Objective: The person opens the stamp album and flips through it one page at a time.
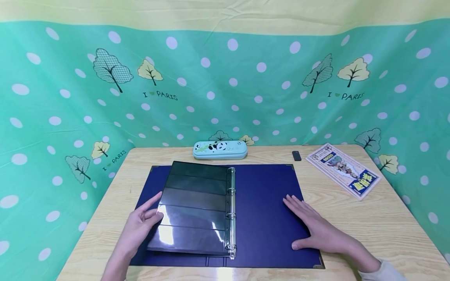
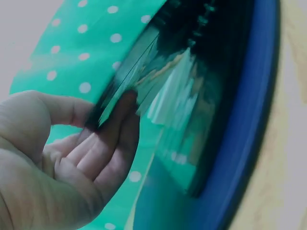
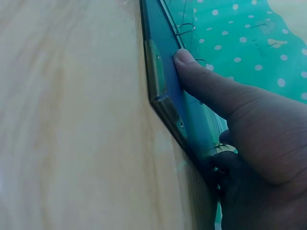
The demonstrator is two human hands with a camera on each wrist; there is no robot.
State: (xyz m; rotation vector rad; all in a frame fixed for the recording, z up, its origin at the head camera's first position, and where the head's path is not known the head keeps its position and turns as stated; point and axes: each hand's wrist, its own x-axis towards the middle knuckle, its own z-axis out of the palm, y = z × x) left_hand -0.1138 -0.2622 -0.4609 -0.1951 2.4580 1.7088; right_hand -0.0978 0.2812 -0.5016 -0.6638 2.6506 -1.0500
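A dark blue ring binder (image 1: 265,218) lies spread out on the table, metal rings (image 1: 231,215) running down its middle. Black sleeve pages (image 1: 193,216) with several clear strips sit over the left cover, glossy with reflections. My left hand (image 1: 138,224) pinches the outer left edge of the pages between thumb and fingers; in the left wrist view the sheet (image 2: 168,96) stands tilted up, with fingers behind it. On the right cover, my right hand (image 1: 316,226) rests near the outer edge, fingers spread and relaxed. The right wrist view shows a brass-coloured corner piece (image 3: 156,72) beside the thumb.
Behind the binder stands a light blue panda pencil case (image 1: 220,150). A small black object (image 1: 297,156) lies to its right, near a pink printed packet (image 1: 343,171) at the back right. A green dotted curtain (image 1: 225,86) encloses the wooden table (image 1: 397,238).
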